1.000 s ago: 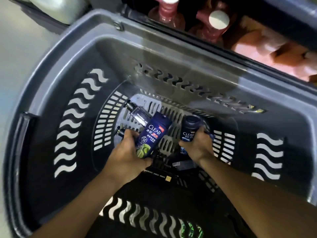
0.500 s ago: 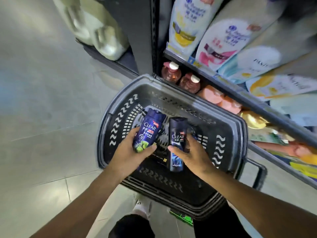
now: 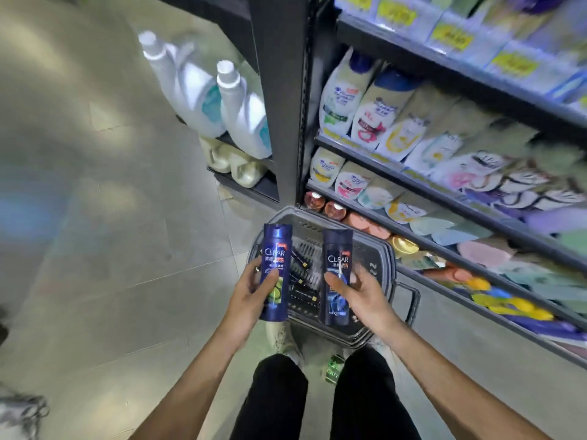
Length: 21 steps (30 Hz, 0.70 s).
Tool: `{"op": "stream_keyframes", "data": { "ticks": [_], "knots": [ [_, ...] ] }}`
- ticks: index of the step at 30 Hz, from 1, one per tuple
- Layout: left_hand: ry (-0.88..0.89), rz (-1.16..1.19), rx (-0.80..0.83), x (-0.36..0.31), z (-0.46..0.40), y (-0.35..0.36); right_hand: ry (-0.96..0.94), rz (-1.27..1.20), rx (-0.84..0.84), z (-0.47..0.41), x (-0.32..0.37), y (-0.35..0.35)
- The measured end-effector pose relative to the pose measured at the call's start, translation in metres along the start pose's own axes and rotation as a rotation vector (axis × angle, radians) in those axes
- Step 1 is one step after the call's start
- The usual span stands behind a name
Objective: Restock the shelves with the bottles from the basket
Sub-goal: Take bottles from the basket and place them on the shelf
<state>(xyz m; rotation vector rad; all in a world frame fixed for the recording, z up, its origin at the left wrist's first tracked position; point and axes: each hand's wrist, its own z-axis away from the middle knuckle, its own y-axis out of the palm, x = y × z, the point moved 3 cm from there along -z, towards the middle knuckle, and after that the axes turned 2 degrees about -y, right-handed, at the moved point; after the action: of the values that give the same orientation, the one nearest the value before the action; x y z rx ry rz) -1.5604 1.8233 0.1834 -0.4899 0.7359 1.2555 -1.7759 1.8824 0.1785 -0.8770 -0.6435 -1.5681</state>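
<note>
The left hand (image 3: 251,296) is gripping the blue bottle (image 3: 275,271) and the right hand (image 3: 360,292) the darker bottle (image 3: 337,274), both standing upright (caps up); the shelves (image 3: 422,185) are lying up and right, nearer the right hand.

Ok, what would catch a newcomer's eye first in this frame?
Two dark blue CLEAR bottles held upright side by side: the lime-label bottle in the left hand, the darker bottle in the right hand. Below them, the grey basket sits on the floor against the crowded shelves.
</note>
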Motion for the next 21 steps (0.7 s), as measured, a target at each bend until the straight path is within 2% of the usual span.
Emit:
{"op": "stream_keyframes", "data": {
  "ticks": [4, 11, 14, 17, 21],
  "knots": [
    [0.015, -0.065, 0.040, -0.031, 0.054, 0.007, 0.023, -0.058, 0.014, 0.057, 0.031, -0.010],
    [0.144, -0.139, 0.237, -0.064, 0.133, 0.048, -0.048, -0.134, -0.107, 0.145, 0.053, -0.053],
    [0.200, -0.151, 0.240, -0.070, 0.164, 0.078, -0.131, -0.095, -0.085, 0.184, 0.053, -0.079],
    [0.263, -0.191, 0.239, -0.067, 0.190, 0.117, -0.176, -0.164, -0.176, 0.226, 0.048, -0.117],
    [0.330, -0.283, 0.297, -0.050, 0.232, 0.183, -0.296, -0.123, -0.227, 0.296, 0.034, -0.174]
  ]
}}
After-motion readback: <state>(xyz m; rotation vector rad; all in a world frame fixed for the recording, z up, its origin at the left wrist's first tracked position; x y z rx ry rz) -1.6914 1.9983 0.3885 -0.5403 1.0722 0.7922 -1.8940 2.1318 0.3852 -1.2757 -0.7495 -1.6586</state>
